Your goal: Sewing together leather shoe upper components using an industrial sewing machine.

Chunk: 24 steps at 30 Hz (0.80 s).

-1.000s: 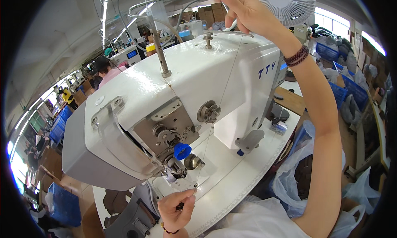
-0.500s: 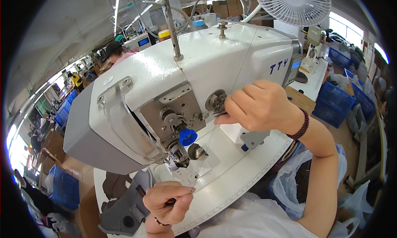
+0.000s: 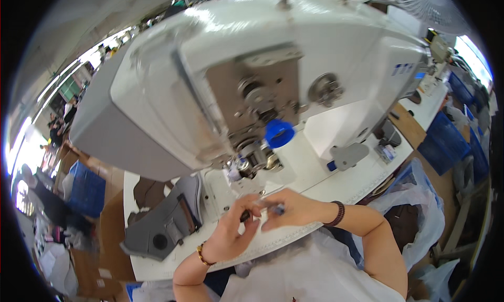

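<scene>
A white sewing machine [image 3: 252,34] fills the upper middle, with a blue funnel-shaped knob [image 3: 279,133] on its head and a round metal thread tensioner [image 3: 326,90] beside it. Just in front of the needle area, above the table's near edge, my two hands meet. My left hand [image 3: 231,231] curls its fingers around a small dark object [image 3: 245,215] whose kind is unclear. Fingers of my right hand [image 3: 296,210] close by the left fingertips on a blurred grey-blue thing [image 3: 278,209]. A grey shaped fabric piece [image 3: 165,220] lies to the left of my left hand.
The white tabletop [image 3: 310,191] surrounds the machine. Brown pieces [image 3: 149,193] lie at its left. A grey lever plate [image 3: 350,156] stands at the right. Blue crates [image 3: 443,139] and a plastic bag [image 3: 420,197] are beyond the right edge; another blue crate [image 3: 88,189] stands left.
My right hand has come down from the thread tensioner to my left hand. The view has tilted down and closer to the machine.
</scene>
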Each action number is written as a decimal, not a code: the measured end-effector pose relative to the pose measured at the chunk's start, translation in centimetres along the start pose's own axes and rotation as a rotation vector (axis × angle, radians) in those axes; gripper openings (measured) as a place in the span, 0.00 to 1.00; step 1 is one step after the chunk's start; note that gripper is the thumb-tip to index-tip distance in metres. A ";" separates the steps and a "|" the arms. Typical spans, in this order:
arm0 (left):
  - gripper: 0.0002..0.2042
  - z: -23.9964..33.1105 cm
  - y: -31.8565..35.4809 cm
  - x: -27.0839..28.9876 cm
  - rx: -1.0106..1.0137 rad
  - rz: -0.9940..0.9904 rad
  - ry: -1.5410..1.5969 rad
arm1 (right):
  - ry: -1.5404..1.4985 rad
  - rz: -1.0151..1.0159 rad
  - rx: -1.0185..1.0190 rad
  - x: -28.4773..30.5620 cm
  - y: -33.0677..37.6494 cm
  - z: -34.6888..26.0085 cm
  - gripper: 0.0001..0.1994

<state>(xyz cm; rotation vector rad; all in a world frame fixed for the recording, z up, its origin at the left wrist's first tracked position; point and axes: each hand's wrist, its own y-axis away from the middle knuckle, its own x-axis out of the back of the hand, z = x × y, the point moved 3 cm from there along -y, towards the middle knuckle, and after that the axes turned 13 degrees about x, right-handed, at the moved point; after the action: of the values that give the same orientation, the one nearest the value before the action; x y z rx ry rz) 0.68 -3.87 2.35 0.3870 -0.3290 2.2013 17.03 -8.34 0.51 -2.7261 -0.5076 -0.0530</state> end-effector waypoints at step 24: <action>0.14 -4.5 -1.0 -3.1 0.213 -0.119 1.388 | 0.547 0.541 0.380 7.3 -2.1 -2.8 0.08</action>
<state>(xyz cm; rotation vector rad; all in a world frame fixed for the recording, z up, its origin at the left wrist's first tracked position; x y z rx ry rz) 2.52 -3.82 -2.88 -0.9807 0.6624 1.8847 23.16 -5.09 4.63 -2.2474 0.3422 -0.4872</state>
